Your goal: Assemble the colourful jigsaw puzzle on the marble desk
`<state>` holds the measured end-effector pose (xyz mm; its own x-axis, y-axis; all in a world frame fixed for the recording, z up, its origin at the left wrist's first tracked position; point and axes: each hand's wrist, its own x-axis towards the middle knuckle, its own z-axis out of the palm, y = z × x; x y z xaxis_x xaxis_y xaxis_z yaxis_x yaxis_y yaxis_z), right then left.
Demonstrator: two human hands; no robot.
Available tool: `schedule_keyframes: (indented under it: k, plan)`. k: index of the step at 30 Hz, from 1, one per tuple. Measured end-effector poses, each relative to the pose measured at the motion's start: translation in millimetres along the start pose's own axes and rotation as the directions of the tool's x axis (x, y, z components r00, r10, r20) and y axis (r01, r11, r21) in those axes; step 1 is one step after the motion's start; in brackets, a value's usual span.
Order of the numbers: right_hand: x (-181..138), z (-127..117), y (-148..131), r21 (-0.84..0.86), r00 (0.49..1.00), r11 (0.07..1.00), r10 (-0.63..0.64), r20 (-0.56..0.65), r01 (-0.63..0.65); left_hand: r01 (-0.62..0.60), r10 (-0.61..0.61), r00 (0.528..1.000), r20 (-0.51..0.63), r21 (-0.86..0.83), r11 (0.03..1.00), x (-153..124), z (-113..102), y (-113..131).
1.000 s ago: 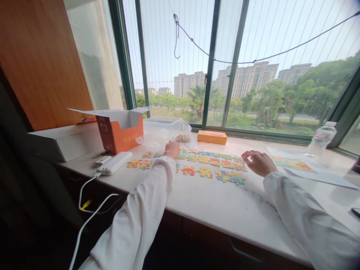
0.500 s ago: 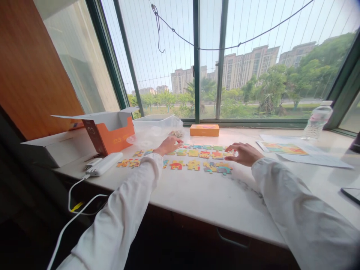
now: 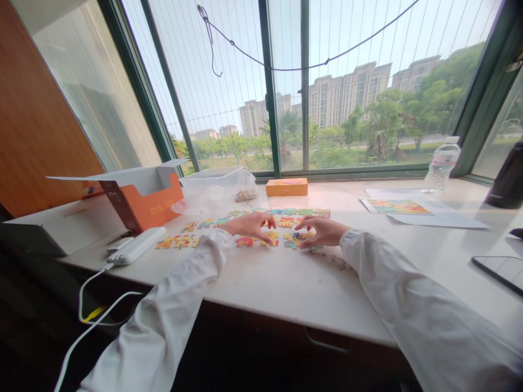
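Colourful jigsaw pieces (image 3: 245, 242) lie in several rows on the white tabletop. My left hand (image 3: 250, 225) hovers low over the middle of the rows, thumb and fingers apart, close to a yellow piece (image 3: 273, 237). Facing it from the right, my right hand (image 3: 327, 231) has its thumb and fingers curved apart around the right end of the front rows, near a blue-and-yellow piece (image 3: 291, 239). Neither hand shows a piece between its fingers. Whether the fingertips touch the pieces I cannot tell. Both hands partly cover the rows.
Behind the pieces are a small orange box (image 3: 286, 187) and a clear plastic tub and bag (image 3: 216, 188). An open orange carton (image 3: 153, 204) and a white power strip (image 3: 141, 246) stand left. Right are a printed picture (image 3: 394, 207), a water bottle (image 3: 442, 166) and a dark-edged tablet (image 3: 498, 272).
My right hand has moved left over the front rows, and my left hand has come nearer and slightly right. The hands are closer together. The whole view has shifted, with things appearing further left.
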<state>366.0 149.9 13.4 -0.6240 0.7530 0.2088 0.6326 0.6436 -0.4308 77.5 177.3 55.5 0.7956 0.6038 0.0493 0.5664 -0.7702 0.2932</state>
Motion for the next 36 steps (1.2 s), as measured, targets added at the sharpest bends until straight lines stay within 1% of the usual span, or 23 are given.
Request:
schedule_keyframes:
  k: [3,6,11,16,20,24,29,31,33,36]
  plan:
    - [2,4,-3,0.010,1.000,1.000,-0.016,0.001,0.016,0.016,-0.017,0.999,0.037,0.015,1.000,0,1,0]
    - [4,7,-7,0.019,1.000,0.999,-0.027,-0.007,0.027,0.039,-0.039,0.996,0.075,-0.006,0.999,0,2,0]
    - [8,14,-13,0.007,0.999,1.000,-0.018,-0.047,0.019,0.062,-0.057,0.993,0.103,-0.039,0.997,-1,2,-1]
    - [10,17,-22,0.011,0.999,1.000,-0.002,-0.041,0.002,0.103,-0.097,0.992,0.084,-0.075,0.992,-2,4,-2]
    - [9,14,-26,0.022,0.999,1.000,0.008,-0.033,-0.007,0.093,-0.088,0.993,0.083,-0.059,0.994,-2,5,-3]
    - [9,16,-24,0.017,0.999,1.000,0.004,-0.039,-0.003,0.087,-0.084,0.993,0.078,-0.043,0.995,-2,5,-3]
    - [13,23,-20,0.003,0.998,1.000,0.012,-0.067,-0.012,0.098,-0.095,0.990,0.100,-0.023,0.995,-2,4,-2]
    - [13,21,-20,0.003,0.997,1.000,0.013,-0.074,-0.013,0.099,-0.097,0.990,0.107,-0.016,0.995,-3,3,-2]
    - [10,13,-19,0.007,0.997,1.000,0.019,-0.072,-0.019,0.092,-0.091,0.991,0.102,-0.009,0.996,-3,2,-3]
    - [2,-5,-13,0.002,0.998,0.998,0.056,-0.015,-0.056,0.046,-0.047,0.998,0.037,0.024,0.999,-1,4,-5]
